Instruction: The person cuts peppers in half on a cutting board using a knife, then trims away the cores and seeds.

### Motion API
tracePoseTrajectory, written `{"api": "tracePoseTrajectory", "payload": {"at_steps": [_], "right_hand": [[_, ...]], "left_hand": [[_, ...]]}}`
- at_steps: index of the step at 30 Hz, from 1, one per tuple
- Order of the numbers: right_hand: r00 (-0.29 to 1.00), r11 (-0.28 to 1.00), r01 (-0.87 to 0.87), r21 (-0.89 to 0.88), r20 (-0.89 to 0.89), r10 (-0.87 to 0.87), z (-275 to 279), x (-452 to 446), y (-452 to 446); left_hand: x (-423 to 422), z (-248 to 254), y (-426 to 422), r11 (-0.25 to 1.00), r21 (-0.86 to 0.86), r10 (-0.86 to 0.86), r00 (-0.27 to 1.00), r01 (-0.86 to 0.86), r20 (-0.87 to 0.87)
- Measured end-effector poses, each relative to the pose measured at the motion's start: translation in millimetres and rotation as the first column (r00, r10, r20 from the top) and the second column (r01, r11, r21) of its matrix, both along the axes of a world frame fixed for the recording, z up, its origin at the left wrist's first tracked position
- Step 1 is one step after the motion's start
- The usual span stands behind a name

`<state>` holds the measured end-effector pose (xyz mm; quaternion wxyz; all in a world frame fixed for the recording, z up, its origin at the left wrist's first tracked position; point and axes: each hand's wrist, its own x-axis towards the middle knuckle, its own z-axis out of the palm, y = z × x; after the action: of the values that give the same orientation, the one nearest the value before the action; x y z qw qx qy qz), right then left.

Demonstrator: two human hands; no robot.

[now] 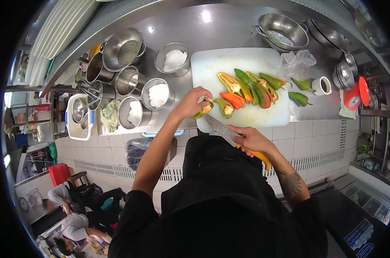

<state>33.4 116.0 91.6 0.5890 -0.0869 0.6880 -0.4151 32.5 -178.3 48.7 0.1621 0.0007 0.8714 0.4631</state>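
At the left edge of the white cutting board [229, 58], my left hand [195, 102] is closed on a green and orange pepper half [205, 109]. My right hand [251, 139] grips a knife [220, 128] by its yellow handle, near the board's front edge. The blade points up and left, its tip close to the pepper half. Beside it lies another cut green pepper [224, 107] with its seeds showing. Several green and orange pepper halves [261, 95] rest across the middle of the board.
Metal pots with white contents [158, 93] stand left of the board. At the right are whole green peppers [299, 99], a white cup [321, 86], a plastic bag [298, 62] and a red scale [353, 99]. Metal bowls [283, 31] sit behind. Two people are at the lower left.
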Motion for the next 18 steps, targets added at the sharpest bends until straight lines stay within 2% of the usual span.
{"api": "tracePoseTrajectory", "payload": {"at_steps": [2, 3, 5, 9, 12, 14, 15, 17, 18], "right_hand": [[1.000, 1.000, 0.000, 0.017, -0.005, 0.000, 1.8, 1.4, -1.3], [1.000, 1.000, -0.004, 0.014, -0.002, 0.004, 5.1, 2.2, -2.6], [1.000, 0.999, 0.022, 0.050, 0.007, -0.023, 11.4, 1.1, -6.0], [0.999, 0.998, 0.049, 0.032, 0.019, -0.049, 7.8, 1.7, -2.6], [0.999, 0.999, 0.042, 0.030, -0.008, -0.042, 3.1, 2.4, 0.3], [0.998, 0.998, 0.058, 0.022, 0.016, -0.058, 2.0, 2.5, 0.3], [0.998, 0.998, 0.059, 0.019, 0.016, -0.059, 3.3, 3.2, 0.0], [0.996, 0.996, 0.087, 0.026, 0.025, -0.088, 7.4, 4.6, -2.1], [0.997, 0.997, 0.072, 0.023, 0.023, -0.073, 7.3, 4.8, -2.9]], "left_hand": [[7.9, 3.8, -0.5, 0.987, -0.151, -0.097, 0.961, 0.059, -0.258], [11.5, 7.3, 0.5, 0.986, -0.154, -0.094, 0.962, 0.056, -0.255], [14.9, 14.9, 2.4, 0.922, -0.350, -0.282, 0.907, 0.166, -0.312], [26.9, 25.9, 0.6, 0.907, -0.403, -0.271, 0.898, 0.119, -0.346], [51.6, 33.4, -8.7, 0.922, -0.377, -0.246, 0.880, 0.084, -0.407], [71.6, 32.4, -10.8, 0.938, -0.340, -0.105, 0.882, -0.065, -0.460], [81.0, 27.0, -10.4, 0.937, -0.343, -0.108, 0.881, -0.064, -0.460], [103.6, 9.9, -10.6, 0.930, -0.268, 0.078, 0.848, -0.251, -0.524], [115.3, 4.4, -8.0, 0.925, -0.269, 0.090, 0.845, -0.266, -0.527]]}}
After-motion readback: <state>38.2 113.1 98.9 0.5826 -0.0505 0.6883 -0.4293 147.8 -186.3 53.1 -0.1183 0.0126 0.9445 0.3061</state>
